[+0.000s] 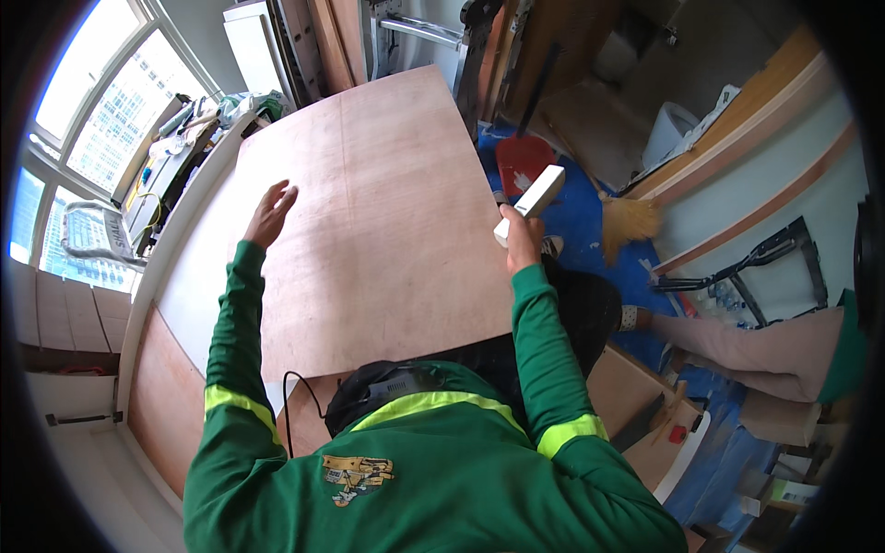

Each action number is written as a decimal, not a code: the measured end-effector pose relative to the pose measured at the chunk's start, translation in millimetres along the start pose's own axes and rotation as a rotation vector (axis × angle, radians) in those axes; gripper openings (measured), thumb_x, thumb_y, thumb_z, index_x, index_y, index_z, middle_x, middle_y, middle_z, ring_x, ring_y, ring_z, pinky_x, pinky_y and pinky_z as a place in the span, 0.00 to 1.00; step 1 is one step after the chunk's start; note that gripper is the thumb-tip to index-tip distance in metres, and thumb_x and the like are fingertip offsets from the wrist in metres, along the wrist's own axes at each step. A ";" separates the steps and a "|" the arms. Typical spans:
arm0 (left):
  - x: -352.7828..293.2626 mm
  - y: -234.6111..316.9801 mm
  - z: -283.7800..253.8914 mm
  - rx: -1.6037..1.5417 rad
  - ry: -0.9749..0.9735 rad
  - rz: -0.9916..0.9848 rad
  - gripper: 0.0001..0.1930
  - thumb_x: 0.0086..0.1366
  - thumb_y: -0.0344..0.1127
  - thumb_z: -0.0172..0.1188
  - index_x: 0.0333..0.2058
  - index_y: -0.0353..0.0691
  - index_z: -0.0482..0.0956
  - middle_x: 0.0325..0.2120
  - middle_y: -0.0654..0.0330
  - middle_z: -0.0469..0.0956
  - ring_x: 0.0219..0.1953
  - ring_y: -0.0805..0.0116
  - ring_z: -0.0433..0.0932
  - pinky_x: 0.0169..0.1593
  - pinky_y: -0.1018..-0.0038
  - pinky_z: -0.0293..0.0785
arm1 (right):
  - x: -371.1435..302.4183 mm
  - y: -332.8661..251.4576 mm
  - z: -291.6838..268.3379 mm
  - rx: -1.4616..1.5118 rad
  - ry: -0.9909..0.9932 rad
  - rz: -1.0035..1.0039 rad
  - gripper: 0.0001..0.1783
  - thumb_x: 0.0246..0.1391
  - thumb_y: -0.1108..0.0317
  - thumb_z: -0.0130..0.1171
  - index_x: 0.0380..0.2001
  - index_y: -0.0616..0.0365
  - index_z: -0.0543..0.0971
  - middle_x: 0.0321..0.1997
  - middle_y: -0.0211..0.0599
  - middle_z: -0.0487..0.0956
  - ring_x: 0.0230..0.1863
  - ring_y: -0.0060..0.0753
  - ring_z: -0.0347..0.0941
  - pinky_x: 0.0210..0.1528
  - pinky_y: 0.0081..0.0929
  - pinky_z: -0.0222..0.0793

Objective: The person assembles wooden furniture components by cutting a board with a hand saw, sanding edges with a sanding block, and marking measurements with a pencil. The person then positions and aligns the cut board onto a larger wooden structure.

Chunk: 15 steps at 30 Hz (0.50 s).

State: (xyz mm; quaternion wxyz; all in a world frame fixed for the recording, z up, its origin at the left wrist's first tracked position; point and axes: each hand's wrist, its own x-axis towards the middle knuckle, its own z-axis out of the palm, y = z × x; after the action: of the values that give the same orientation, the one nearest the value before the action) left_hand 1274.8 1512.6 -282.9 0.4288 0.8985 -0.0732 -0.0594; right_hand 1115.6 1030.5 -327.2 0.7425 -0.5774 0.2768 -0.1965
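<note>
A large pale pinkish plywood sheet (378, 221) lies flat in front of me. Over its left part is my left hand (269, 214), fingers loosely stretched and apart, with nothing plainly in them; I cannot tell whether it touches the wood. At the sheet's right edge, my right hand (523, 238) is closed round a long white rectangular block (541, 192). The block tilts up and away to the right, and its lower end shows beside my fingers. What the block is made of I cannot make out.
Behind the right hand are a red dustpan (525, 164) and a broom head (630, 226) over blue floor covering. Another person's leg (737, 355) extends in from the right. A cluttered ledge (175, 152) runs below the window. A metal ladder (422, 32) stands at the back.
</note>
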 end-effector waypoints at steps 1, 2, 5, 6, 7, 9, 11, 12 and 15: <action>21.1 10.8 6.9 0.052 -0.004 0.021 0.43 0.76 0.68 0.55 0.71 0.33 0.69 0.65 0.37 0.75 0.69 0.47 0.73 0.71 0.58 0.69 | -4.1 -6.1 1.5 -0.038 -0.006 0.018 0.16 0.58 0.63 0.70 0.39 0.66 0.82 0.38 0.32 0.81 0.37 0.25 0.75 0.40 0.32 0.71; 48.1 12.4 11.8 0.095 -0.013 0.041 0.43 0.76 0.68 0.55 0.71 0.33 0.69 0.65 0.37 0.75 0.69 0.46 0.73 0.71 0.57 0.69 | -7.6 -12.8 3.4 -0.074 -0.011 0.032 0.16 0.58 0.63 0.70 0.38 0.66 0.82 0.37 0.31 0.81 0.36 0.24 0.74 0.40 0.32 0.71; 148.3 18.0 48.0 0.210 -0.024 0.126 0.45 0.75 0.71 0.54 0.71 0.33 0.70 0.65 0.36 0.74 0.70 0.43 0.72 0.71 0.55 0.69 | -19.0 -26.7 7.8 -0.208 -0.020 -0.007 0.14 0.60 0.62 0.70 0.37 0.64 0.82 0.36 0.28 0.80 0.36 0.22 0.73 0.39 0.31 0.71; 185.7 20.9 59.3 0.247 -0.002 0.162 0.46 0.74 0.71 0.54 0.71 0.33 0.70 0.66 0.36 0.73 0.70 0.42 0.72 0.72 0.54 0.68 | -20.6 -28.9 8.4 -0.183 -0.031 -0.002 0.13 0.61 0.63 0.69 0.37 0.63 0.82 0.36 0.28 0.80 0.36 0.21 0.73 0.39 0.30 0.70; 222.6 24.9 71.4 0.284 0.014 0.197 0.46 0.74 0.72 0.54 0.71 0.33 0.70 0.66 0.36 0.73 0.70 0.41 0.72 0.72 0.53 0.68 | -24.0 -29.4 7.3 -0.160 -0.037 0.009 0.12 0.62 0.63 0.68 0.38 0.62 0.82 0.37 0.27 0.80 0.36 0.21 0.73 0.40 0.29 0.70; 292.5 39.5 91.6 0.296 0.067 0.265 0.48 0.73 0.73 0.54 0.71 0.33 0.68 0.68 0.34 0.71 0.72 0.39 0.68 0.74 0.51 0.64 | -29.7 -38.5 9.5 -0.142 -0.033 0.012 0.11 0.64 0.64 0.67 0.38 0.62 0.82 0.38 0.28 0.80 0.37 0.19 0.73 0.40 0.28 0.70; 350.3 60.7 114.4 0.409 0.141 0.219 0.50 0.72 0.77 0.49 0.73 0.35 0.67 0.69 0.36 0.70 0.74 0.41 0.64 0.76 0.51 0.61 | -37.9 -56.0 13.7 -0.160 -0.029 0.037 0.12 0.65 0.65 0.67 0.40 0.65 0.84 0.37 0.28 0.81 0.37 0.19 0.74 0.41 0.27 0.71; 381.7 69.5 115.6 0.467 0.121 0.195 0.51 0.72 0.79 0.46 0.73 0.37 0.67 0.69 0.38 0.70 0.75 0.43 0.63 0.76 0.51 0.60 | -42.1 -64.1 19.8 -0.156 -0.022 0.027 0.12 0.65 0.65 0.66 0.40 0.67 0.84 0.35 0.29 0.81 0.35 0.20 0.75 0.39 0.27 0.72; 444.8 107.1 155.5 0.564 0.119 0.153 0.54 0.70 0.84 0.39 0.74 0.41 0.67 0.72 0.42 0.69 0.77 0.46 0.61 0.77 0.50 0.57 | -47.4 -80.0 22.8 -0.175 0.012 0.034 0.14 0.66 0.67 0.66 0.45 0.70 0.85 0.35 0.30 0.82 0.36 0.20 0.77 0.40 0.26 0.73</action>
State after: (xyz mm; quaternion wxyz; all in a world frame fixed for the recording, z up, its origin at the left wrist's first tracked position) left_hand 1676.7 1246.4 -316.2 0.1692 0.9759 -0.1288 0.0487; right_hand 1095.9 1056.1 -237.0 0.6908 -0.6341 0.3072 -0.1624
